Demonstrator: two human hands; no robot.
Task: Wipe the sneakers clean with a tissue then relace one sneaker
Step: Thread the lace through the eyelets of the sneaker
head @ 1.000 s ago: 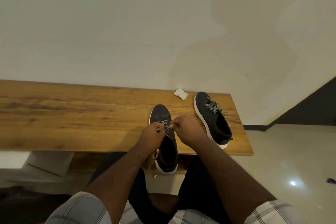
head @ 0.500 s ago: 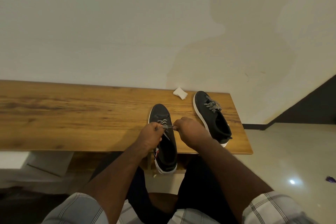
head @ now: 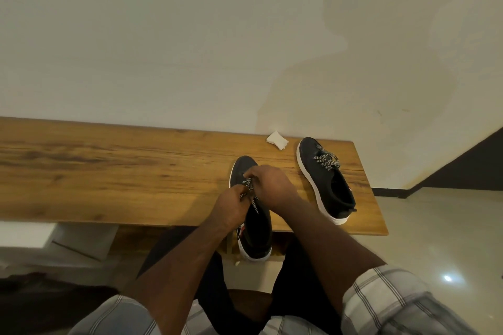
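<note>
Two black sneakers with white soles lie on the wooden table (head: 109,171). The near sneaker (head: 257,236) points away from me, its heel hanging over the table's front edge. My left hand (head: 231,207) and my right hand (head: 272,187) meet over its tongue, and each pinches the black-and-white speckled lace (head: 249,189). A loose lace end trails down into the shoe opening. The far sneaker (head: 326,179) rests to the right with its lace crossed over the tongue. A crumpled white tissue (head: 277,140) sits by the wall behind the shoes.
The table runs along a pale wall and ends at the right just past the far sneaker. A white box (head: 79,239) stands under the table at the left. Glossy floor tiles (head: 435,239) spread to the right. My knees are below the table edge.
My right hand has moved forward over the near sneaker's toe side and my left hand has pulled back slightly, drawing the lace between them.
</note>
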